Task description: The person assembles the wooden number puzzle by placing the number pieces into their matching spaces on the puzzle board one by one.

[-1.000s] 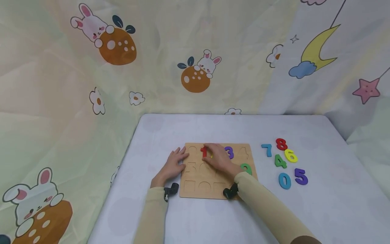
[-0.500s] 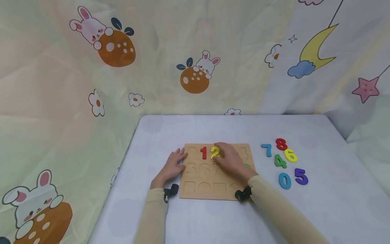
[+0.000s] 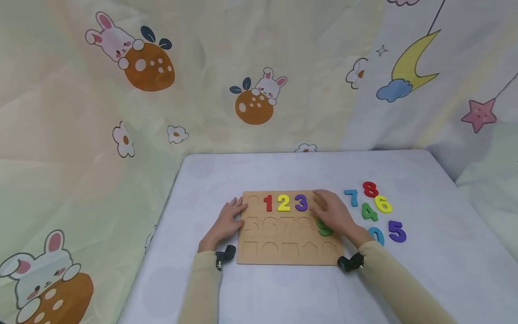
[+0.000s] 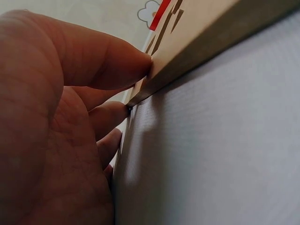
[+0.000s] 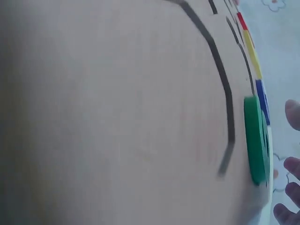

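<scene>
Wooden board (image 3: 279, 237) touches left fingers (image 3: 239, 209).

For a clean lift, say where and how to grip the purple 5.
Pinch the purple 5 by its lower curve's outer edges, probably from above and the right: it lies flat on the table, with the blue 0 at its left.
</scene>
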`<state>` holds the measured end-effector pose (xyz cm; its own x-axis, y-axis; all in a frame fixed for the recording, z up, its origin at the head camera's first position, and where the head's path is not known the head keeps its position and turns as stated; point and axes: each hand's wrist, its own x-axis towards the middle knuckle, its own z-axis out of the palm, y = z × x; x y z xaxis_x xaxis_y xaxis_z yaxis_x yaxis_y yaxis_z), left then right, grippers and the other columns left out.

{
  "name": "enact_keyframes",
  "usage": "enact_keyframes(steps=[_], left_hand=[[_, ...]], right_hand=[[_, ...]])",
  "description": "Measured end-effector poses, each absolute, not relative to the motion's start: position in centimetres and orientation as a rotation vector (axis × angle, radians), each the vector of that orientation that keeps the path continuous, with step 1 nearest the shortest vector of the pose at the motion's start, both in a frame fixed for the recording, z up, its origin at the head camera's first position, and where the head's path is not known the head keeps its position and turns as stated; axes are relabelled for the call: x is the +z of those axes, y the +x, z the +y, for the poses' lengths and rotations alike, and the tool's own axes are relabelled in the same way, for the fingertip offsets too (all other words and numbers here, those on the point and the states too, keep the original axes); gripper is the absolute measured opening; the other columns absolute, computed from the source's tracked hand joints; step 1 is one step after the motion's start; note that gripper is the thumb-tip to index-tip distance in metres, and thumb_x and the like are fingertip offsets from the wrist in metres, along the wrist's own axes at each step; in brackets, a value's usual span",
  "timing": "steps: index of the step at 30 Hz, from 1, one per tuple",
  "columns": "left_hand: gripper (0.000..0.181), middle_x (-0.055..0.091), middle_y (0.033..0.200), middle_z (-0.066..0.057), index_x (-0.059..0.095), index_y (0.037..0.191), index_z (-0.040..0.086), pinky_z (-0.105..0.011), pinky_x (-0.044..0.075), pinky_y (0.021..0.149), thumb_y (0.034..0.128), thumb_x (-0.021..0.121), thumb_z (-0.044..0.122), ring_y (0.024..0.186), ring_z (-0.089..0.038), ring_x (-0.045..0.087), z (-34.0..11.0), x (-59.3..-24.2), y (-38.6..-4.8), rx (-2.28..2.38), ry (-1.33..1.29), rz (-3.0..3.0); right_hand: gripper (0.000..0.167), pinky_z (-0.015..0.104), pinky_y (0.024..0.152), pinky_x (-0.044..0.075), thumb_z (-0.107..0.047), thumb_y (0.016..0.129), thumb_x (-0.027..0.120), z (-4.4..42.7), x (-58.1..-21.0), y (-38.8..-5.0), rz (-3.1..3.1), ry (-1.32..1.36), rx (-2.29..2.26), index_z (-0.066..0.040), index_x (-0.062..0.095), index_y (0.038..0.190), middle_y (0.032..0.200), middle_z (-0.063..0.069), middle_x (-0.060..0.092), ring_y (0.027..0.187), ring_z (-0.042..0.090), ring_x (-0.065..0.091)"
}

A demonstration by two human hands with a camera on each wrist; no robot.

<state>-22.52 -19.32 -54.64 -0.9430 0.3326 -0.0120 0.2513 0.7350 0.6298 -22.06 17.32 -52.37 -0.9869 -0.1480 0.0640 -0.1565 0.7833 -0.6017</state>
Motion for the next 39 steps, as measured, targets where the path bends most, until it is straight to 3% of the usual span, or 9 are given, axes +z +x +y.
enact_keyframes(steps=[19,29,39], left_hand=[[0.060,0.028,0.160,-0.005,0.048,0.144,0.007,-0.042,0.003,0.123,0.0846,0.058,0.010,0.150,-0.024,0.013,-19.5,-54.7,-22.5,1.004,0.479,2.795],[0.059,0.025,0.161,-0.002,0.047,0.145,0.010,-0.040,0.002,0.123,0.0876,0.059,0.012,0.151,-0.021,0.010,-19.4,-54.4,-22.5,1.000,0.451,2.762],[0.058,0.027,0.160,-0.004,0.049,0.144,0.008,-0.042,0.003,0.123,0.0872,0.060,0.011,0.150,-0.023,0.012,-19.4,-54.4,-22.3,1.025,0.460,2.770]], right_hand=[[0.060,0.064,0.107,0.034,-0.018,0.087,0.071,25.3,-53.2,-21.3,-2.924,0.097,0.870,-0.005,0.047,0.140,0.142,0.023,0.046,0.132,0.044,0.038],[0.073,0.070,0.103,0.034,-0.019,0.088,0.071,27.6,-52.5,-22.2,-3.055,-0.007,0.872,-0.002,0.034,0.148,0.150,0.027,0.034,0.135,0.048,0.031],[0.077,0.066,0.103,0.038,-0.014,0.089,0.067,28.6,-51.7,-23.1,-3.169,0.067,0.865,-0.003,0.026,0.152,0.150,0.030,0.033,0.133,0.051,0.034]])
